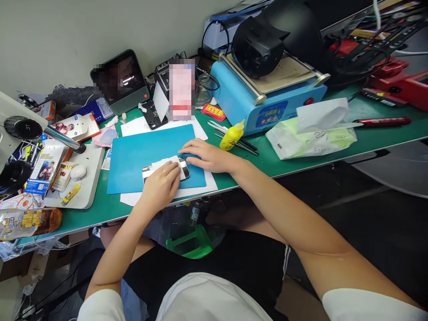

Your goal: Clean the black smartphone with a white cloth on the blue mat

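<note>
A phone (185, 169) with a dark, shiny face lies flat on a blue mat (130, 154). Over its middle is a folded white tissue (163, 162). My left hand (161, 183), with a ring on one finger, presses the tissue onto the phone, fingers bent and close together. At the phone's right end rests my right hand (210, 156); its fingers are stretched out over the mat, nearly touching the phone's upper corner, and nothing shows in them. Part of the phone is covered by the tissue and my left hand.
To the right are a yellow squeeze bottle (232, 135), thin tools (247, 146), a blue machine (267, 104) and a tissue pack (314, 138). Behind the mat stand a screen device (122, 80) and a propped phone (182, 89). Cards, a microscope base (90, 178) and a drink bottle (30, 223) fill the left.
</note>
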`<state>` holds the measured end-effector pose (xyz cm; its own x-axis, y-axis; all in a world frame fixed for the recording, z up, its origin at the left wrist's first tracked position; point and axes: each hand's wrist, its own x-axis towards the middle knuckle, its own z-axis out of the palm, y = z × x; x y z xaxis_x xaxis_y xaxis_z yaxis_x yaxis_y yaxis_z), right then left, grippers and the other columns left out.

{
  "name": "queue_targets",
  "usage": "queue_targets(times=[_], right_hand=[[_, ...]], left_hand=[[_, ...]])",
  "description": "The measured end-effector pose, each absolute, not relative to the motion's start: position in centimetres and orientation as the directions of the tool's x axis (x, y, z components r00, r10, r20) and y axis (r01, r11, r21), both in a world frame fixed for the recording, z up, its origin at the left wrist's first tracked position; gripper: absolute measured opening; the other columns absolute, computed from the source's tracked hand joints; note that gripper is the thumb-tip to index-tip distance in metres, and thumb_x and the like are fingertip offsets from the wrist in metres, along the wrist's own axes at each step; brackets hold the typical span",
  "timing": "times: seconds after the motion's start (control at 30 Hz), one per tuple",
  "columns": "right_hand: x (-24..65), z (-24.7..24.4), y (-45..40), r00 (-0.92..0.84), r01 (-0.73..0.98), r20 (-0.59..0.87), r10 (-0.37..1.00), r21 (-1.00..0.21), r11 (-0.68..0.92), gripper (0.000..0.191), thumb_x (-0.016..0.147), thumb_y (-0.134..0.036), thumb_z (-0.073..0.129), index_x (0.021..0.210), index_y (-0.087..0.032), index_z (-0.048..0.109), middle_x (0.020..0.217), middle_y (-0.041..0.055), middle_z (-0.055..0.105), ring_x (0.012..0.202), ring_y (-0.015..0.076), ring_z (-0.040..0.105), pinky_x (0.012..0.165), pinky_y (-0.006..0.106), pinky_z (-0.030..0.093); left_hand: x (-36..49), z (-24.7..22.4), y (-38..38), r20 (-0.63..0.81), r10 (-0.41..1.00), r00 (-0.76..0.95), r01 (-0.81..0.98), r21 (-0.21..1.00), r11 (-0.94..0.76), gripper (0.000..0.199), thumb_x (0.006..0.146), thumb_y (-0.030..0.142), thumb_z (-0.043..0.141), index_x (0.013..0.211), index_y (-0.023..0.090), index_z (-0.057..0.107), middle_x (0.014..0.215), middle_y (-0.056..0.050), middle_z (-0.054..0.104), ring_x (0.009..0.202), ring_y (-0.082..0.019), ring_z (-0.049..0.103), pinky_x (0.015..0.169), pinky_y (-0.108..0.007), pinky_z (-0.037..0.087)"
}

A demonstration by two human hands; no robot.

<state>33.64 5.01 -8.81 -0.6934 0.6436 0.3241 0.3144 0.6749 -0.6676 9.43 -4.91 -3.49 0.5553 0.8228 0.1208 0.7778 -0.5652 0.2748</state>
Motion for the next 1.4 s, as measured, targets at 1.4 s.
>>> queue_targets(times=[1.4], right_hand=[[32.8,-9.2,4.2,-0.645,0.349,0.354,0.677,-0.651,0.674,0.044,0.111,-0.038,0.039,0.142,-0.022,0.066,0.129,0.0163,0.068,0.125,0.0329,0.061,0.109,0.059,0.055]], left_hand=[[13.4,-5.7,-6.7,0.228,0.896,0.380,0.908,0.092,-0.408,0.051,0.111,0.038,0.044,0.154,0.014,0.054,0.153,-0.022,0.060,0.146,-0.038,0.053,0.121,-0.057,0.047]])
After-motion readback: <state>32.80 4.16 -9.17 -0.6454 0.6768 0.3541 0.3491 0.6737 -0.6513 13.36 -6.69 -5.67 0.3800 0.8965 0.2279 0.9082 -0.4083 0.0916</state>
